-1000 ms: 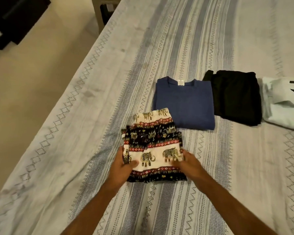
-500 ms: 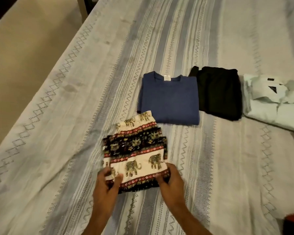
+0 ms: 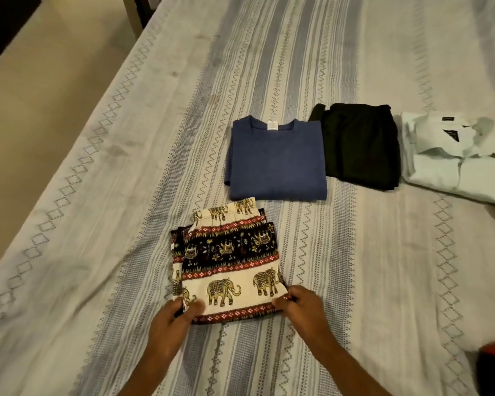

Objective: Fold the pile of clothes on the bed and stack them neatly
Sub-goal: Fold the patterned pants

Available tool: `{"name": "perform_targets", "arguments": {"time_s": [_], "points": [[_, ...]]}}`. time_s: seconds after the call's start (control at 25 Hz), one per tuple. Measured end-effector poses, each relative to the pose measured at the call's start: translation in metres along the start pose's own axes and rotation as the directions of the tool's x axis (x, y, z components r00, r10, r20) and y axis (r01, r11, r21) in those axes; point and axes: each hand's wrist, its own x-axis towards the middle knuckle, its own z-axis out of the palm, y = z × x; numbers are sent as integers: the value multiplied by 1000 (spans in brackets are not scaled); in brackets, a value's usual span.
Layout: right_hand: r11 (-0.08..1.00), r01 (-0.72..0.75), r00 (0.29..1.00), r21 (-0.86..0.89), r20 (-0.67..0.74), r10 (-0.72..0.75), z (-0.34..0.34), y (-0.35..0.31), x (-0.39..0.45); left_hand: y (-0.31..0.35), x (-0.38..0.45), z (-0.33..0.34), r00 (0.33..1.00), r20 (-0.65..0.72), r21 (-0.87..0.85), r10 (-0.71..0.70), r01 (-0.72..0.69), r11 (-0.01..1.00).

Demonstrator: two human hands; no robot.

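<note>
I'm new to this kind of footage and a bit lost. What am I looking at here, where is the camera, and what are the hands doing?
There is no machine here. A person wears a wide-angle camera on the head, so the view looks forward and down at their own two bare hands.

The surface is a bed under a white bedsheet with grey-blue woven stripes. On it lies a row of folded clothes: a blue knit top, a black folded garment and a pale white collared shirt. The blue and black ones touch or overlap slightly.

Nearer the person lies a folded elephant-print garment in cream, black and red. The left hand and the right hand each pinch one near corner of it; that is the only grip in the picture.

Bits at the right edge are too cut off to name.
</note>
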Motion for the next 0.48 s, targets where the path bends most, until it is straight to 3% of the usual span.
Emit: {"name": "perform_targets", "arguments": {"time_s": [0.08,0.2,0.28,0.36,0.48], "points": [[1000,30,1000,-8,9,-30,3,-5,-2,5,-6,0,1000,-12,19,-1,1,1000],[995,67,998,72,-12,-66,9,-27,2,21,4,0,995,-97,-112,5,-15,994],[992,60,998,108,-6,-59,10,-46,12,35,18,4,998,-63,-140,-22,13,990],[990,39,997,134,53,-46,15,-64,23,51,28,13,999,-45,-40,20,-22,999],[994,7,982,108,189,-27,21,-77,36,72,30,39,998,11,-56,55,-54,997]]}}
